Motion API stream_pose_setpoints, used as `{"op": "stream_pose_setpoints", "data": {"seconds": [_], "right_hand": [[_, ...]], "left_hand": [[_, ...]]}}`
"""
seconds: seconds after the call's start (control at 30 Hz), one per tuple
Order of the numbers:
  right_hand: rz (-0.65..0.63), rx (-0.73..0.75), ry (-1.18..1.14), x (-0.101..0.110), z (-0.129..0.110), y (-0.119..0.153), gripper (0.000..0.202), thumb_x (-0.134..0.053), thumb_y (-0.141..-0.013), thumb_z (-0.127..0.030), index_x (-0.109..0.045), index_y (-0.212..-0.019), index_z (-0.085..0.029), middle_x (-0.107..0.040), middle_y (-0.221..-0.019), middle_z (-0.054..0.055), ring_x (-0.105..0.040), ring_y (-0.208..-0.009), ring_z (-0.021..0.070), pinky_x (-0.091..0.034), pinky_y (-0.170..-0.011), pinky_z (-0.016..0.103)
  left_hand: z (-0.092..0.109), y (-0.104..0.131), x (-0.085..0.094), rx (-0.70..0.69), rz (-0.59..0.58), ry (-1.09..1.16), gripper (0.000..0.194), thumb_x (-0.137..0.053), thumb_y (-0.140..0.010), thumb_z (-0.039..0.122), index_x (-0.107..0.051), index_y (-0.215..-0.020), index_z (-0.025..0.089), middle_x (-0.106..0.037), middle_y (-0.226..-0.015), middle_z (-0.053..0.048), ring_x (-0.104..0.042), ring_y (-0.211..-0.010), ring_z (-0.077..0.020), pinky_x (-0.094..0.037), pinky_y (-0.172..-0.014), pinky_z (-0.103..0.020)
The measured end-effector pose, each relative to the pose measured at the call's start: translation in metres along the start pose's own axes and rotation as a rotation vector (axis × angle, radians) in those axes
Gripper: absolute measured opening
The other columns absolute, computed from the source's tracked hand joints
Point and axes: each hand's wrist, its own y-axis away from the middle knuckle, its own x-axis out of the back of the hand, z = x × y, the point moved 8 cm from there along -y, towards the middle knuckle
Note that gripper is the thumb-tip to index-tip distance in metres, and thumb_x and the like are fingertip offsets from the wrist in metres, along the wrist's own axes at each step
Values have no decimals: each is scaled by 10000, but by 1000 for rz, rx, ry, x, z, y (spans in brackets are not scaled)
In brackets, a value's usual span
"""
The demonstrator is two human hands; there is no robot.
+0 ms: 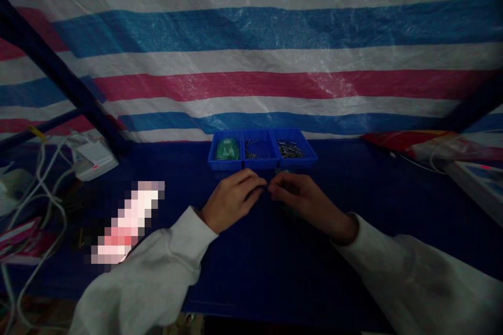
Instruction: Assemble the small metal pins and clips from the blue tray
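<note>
My left hand (233, 198) is at the middle of the dark blue table, its thumb and fingers pinched together. Facing it, my right hand (301, 196) is also pinched, and the fingertips of both hands nearly meet. Whatever they hold is too small and dark to make out. Just beyond them are three joined blue bins: the left bin (212, 156) has a green bundle (228, 149), the middle bin (261, 163) a few small metal pieces, and the right bin (312, 154) many metal pins (290, 149). Something greenish lies partly hidden beneath my right hand.
On the left are a pixelated bright object (131, 222), white cables (58, 204) and a white box (96, 159). A red package (412, 141) and another white box (477, 180) stand on the right. Behind the table (243, 272) hangs a striped sheet (251, 31).
</note>
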Motion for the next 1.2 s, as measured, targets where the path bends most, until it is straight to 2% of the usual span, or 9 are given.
{"op": "stream_pose_setpoints", "data": {"seconds": [0.17,0.33,0.5,0.7,0.83,0.93,1.03,1.13,1.2], "right_hand": [[27,54,38,-1,-9,1,225,-577,-904,-374,-651,-811,-183,-635,-728,3,-561,-646,128,-424,-570,249],[12,-27,-89,-1,0,-3,220,-610,-876,-386,-650,-921,-174,-658,-744,14,-588,-634,130,-431,-535,239],[-9,-40,-93,-2,3,-6,218,-619,-870,-344,-672,-987,-168,-690,-788,22,-617,-662,134,-453,-570,249],[-15,-11,-32,-4,0,-4,186,-604,-883,-341,-683,-862,-174,-697,-769,23,-651,-710,153,-492,-637,269],[-23,35,-16,1,-2,-9,202,-610,-878,-365,-680,-863,-176,-702,-784,28,-666,-739,165,-514,-694,290],[82,50,13,19,-1,-23,210,-636,-852,-382,-670,-840,-174,-707,-778,39,-671,-722,175,-519,-701,305],[260,-3,-8,40,3,-40,227,-659,-825,-393,-652,-789,-168,-697,-723,47,-646,-642,163,-493,-598,277],[321,-91,-109,44,8,-49,250,-624,-848,-393,-651,-906,-152,-730,-855,90,-650,-637,155,-423,-485,239],[317,-81,-129,42,6,-48,278,-597,-866,-376,-630,-1023,-149,-735,-915,98,-663,-647,159,-413,-473,235]], "left_hand": [[-2,2,-3,-5,-17,-40,108,-552,-925,156,-631,-995,179,-662,-935,-37,-648,-836,-144,-540,-782,-273],[-5,1,5,54,73,39,227,-577,-920,136,-619,-1128,215,-712,-974,-7,-687,-861,-128,-540,-811,-246],[-7,0,8,116,94,131,80,-607,-923,196,-676,-962,206,-747,-903,25,-708,-793,-106,-536,-744,-200],[-8,0,10,126,118,107,70,-659,-892,255,-694,-876,196,-744,-822,20,-693,-712,-116,-524,-665,-216],[-17,0,9,147,72,21,109,-662,-891,276,-679,-965,199,-749,-859,8,-704,-744,-130,-543,-692,-232],[-24,0,13,141,37,-178,247,-642,-898,241,-627,-1142,199,-744,-925,-18,-710,-796,-156,-563,-744,-277],[-28,1,22,139,51,-339,231,-592,-920,225,-612,-1148,190,-713,-978,-43,-692,-858,-170,-561,-784,-299],[-28,1,24,148,24,-408,177,-540,-941,222,-625,-1091,185,-673,-982,-55,-670,-881,-178,-552,-776,-299],[-28,0,24,151,8,-380,185,-540,-934,210,-624,-1097,189,-653,-992,-56,-656,-892,-183,-547,-771,-306]]}}
